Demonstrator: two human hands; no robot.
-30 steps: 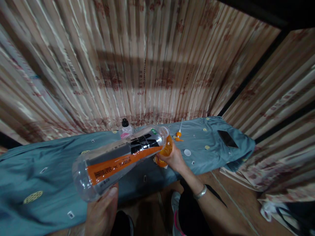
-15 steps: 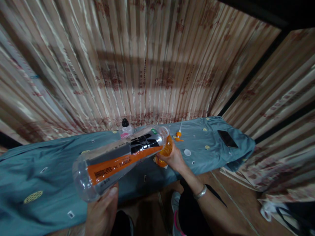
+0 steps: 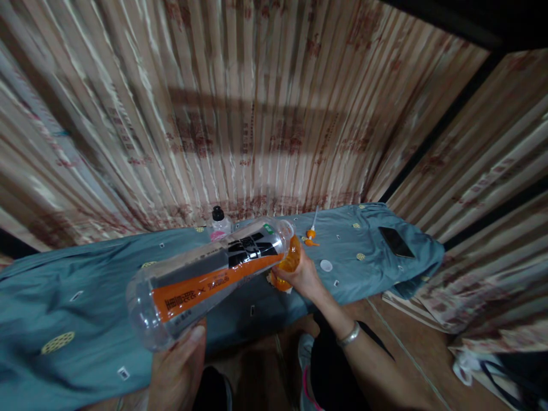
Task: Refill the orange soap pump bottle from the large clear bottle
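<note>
A large clear plastic bottle [image 3: 209, 279] with an orange, black and grey label lies tilted in the air, its neck up at the right. My left hand [image 3: 177, 365] is closed on its lower side near the base. My right hand [image 3: 302, 274] grips an orange see-through bottle [image 3: 290, 260] right at the clear bottle's mouth. Part of the orange bottle is hidden by the fingers and the clear bottle. An orange pump top [image 3: 311, 235] with a thin tube lies on the cloth beyond my right hand. Beside it, nearer me, is a round white cap [image 3: 326, 266].
A small clear bottle with a black cap [image 3: 218, 220] stands behind the big bottle. A dark phone [image 3: 396, 242] lies at the right of the blue-green cloth [image 3: 98, 274]. Pleated curtains [image 3: 257, 114] hang behind, with a dark frame bar [image 3: 440, 128] at the right.
</note>
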